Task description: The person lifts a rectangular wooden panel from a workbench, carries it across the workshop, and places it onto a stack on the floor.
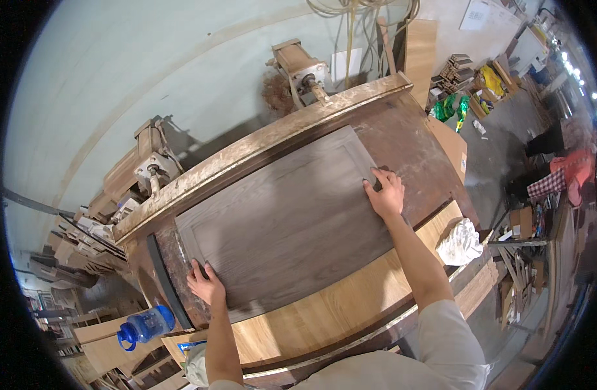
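Note:
A grey wood-grain cabinet door (285,221) with a raised frame around its face lies on a brown bench, tilted up to the right in view. My left hand (207,285) is at its left end, thumb toward the face and fingers by the outer edge. At the opposite end, my right hand (387,195) grips the right edge, its thumb near the face and its fingers curving past the side. The undersides of both hands' fingertips are hidden. Along the near side of the door runs a light wooden board (337,309).
A worn metal rail (259,140) borders the bench's far side, with two cylinder-like machine units (302,71) behind it. A dark bar (165,279) and a blue water bottle (146,325) are at left. A crumpled white cloth (459,242) sits at right. Cardboard boxes and wood scraps line the floor.

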`<control>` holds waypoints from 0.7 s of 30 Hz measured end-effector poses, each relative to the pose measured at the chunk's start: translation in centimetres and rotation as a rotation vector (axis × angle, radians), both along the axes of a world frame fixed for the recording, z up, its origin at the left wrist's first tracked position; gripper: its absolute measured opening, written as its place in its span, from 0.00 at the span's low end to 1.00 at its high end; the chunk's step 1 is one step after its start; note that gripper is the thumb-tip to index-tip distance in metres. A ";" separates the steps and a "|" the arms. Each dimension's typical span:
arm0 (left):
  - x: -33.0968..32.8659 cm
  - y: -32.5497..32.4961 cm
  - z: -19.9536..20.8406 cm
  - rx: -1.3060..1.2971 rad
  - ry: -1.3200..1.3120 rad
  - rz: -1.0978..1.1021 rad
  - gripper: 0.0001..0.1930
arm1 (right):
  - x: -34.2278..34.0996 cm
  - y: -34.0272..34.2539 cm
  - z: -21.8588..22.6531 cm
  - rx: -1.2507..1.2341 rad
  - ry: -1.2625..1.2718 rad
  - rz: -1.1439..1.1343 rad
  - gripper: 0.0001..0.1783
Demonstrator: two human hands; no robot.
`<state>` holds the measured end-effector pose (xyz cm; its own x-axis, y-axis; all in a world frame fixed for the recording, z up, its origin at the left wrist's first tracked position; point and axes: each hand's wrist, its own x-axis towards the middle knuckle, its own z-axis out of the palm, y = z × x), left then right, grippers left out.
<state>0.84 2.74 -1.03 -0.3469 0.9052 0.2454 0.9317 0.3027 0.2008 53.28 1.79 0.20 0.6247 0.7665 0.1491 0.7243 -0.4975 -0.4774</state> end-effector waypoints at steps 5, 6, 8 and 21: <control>0.1 -0.2 0.1 0.050 -0.026 -0.075 0.25 | 0.0 -0.2 0.4 0.033 -0.011 0.022 0.24; 0.1 -0.2 0.1 0.016 -0.033 -0.022 0.25 | 0.0 -0.2 0.4 -0.047 0.017 0.014 0.25; 0.1 -0.2 0.1 0.038 -0.043 -0.072 0.25 | 0.0 -0.1 0.5 0.014 -0.047 0.030 0.25; 0.0 -0.1 0.0 -0.023 -0.019 0.005 0.24 | 0.0 -0.2 0.2 -0.049 -0.049 0.049 0.26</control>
